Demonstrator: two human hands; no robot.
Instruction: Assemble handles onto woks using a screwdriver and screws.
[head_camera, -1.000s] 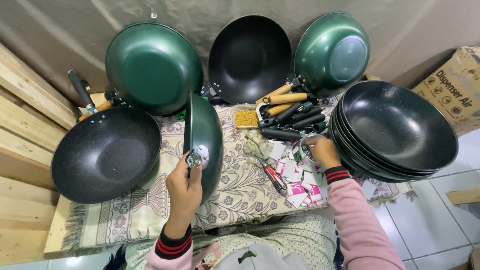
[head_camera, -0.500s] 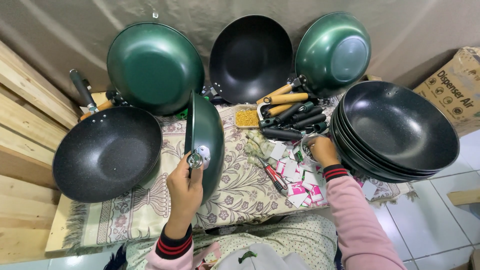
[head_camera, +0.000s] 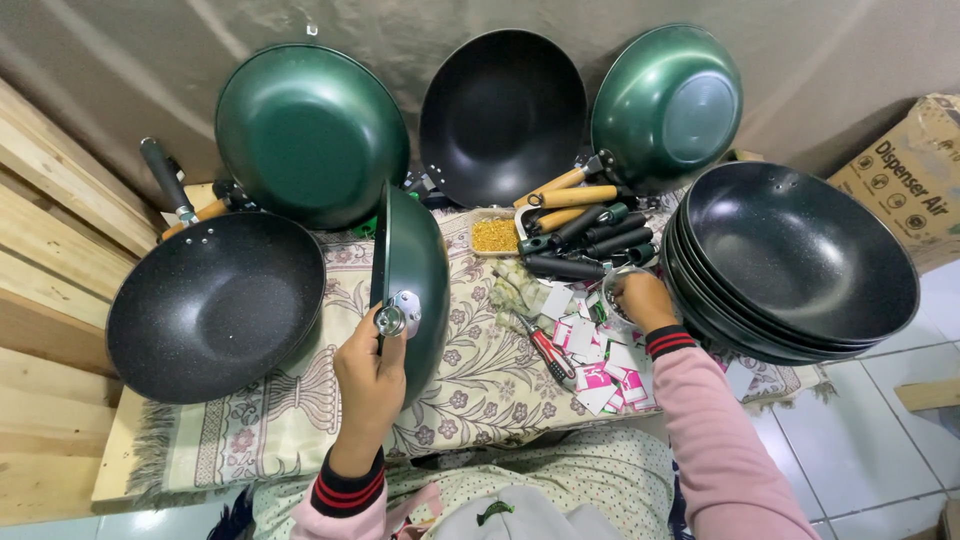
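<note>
Patterned cloth (head_camera: 480, 385) with a fringed edge covers the low worktop, and pans lean against the grey wall behind it. The left hand (head_camera: 368, 385) is closed around the bracket end of a green wok (head_camera: 412, 280) that stands on edge on the cloth, fingers curled at its metal handle fitting (head_camera: 397, 315). The right hand (head_camera: 642, 298) is well apart from it, to the right, fingers bunched down into a small round container (head_camera: 622, 292); what it pinches cannot be seen. Just below that hand lie white and pink paper packets (head_camera: 600, 365) and a red-handled screwdriver (head_camera: 548, 352). Above it sits a heap of loose pan handles (head_camera: 580, 235), wooden and dark, beside a tray of brass screws (head_camera: 495, 235). A stack of dark woks (head_camera: 795, 260) stands just right of the right hand, and a black speckled wok (head_camera: 215, 305) lies left of the held one.
</note>
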